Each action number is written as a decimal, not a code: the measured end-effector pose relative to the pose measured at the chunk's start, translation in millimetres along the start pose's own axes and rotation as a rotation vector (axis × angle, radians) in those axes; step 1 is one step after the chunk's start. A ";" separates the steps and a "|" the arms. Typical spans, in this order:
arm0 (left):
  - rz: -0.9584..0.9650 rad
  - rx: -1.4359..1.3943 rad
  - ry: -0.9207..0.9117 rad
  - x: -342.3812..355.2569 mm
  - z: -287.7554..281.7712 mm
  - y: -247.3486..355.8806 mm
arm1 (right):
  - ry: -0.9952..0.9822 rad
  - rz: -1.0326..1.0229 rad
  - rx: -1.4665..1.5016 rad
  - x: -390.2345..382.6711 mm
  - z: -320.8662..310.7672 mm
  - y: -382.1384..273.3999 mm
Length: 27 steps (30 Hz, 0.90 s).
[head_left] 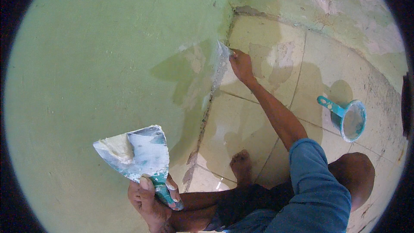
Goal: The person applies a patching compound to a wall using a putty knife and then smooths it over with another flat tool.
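Observation:
My left hand is closed round the green handle of a wide putty knife. A lump of pale putty sits on the left side of its broad, smeared blade. Farther off, my right hand grips a smaller putty knife, whose handle is mostly hidden in the fingers. That blade lies against the foot of the green wall, close to the corner. Grey, rough patches and a wet-looking smear show on the wall around the blade.
A turquoise dipper with a handle and pale contents stands on the tiled floor at right. The right-hand wall has peeling paint. My bare foot and bent knee are below my right arm.

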<state>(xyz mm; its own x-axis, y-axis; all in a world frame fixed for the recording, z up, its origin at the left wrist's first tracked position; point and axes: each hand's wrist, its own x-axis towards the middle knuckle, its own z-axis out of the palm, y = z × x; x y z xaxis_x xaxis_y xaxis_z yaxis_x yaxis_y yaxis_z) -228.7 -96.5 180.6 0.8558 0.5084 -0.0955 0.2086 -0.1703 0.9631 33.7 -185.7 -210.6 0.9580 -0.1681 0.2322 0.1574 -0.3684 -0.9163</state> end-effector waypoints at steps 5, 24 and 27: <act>-0.003 -0.049 -0.002 -0.9 -5.6 -3.9 | -0.027 -0.016 0.046 1.5 -20.5 -10.8; 0.013 0.046 0.013 -0.9 -2.2 -2.5 | -0.127 0.520 0.569 15.8 -47.8 -33.3; 0.033 0.067 0.058 -2.3 -1.9 -5.8 | 0.037 0.483 0.811 45.9 -63.4 -42.3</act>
<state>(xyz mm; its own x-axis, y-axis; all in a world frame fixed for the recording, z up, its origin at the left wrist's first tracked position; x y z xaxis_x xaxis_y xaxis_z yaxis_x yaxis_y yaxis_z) -232.8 -95.2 175.7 0.8342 0.5494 -0.0473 0.2136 -0.2428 0.9463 55.8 -235.8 -140.5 0.9571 -0.1705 -0.2342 -0.1224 0.4947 -0.8604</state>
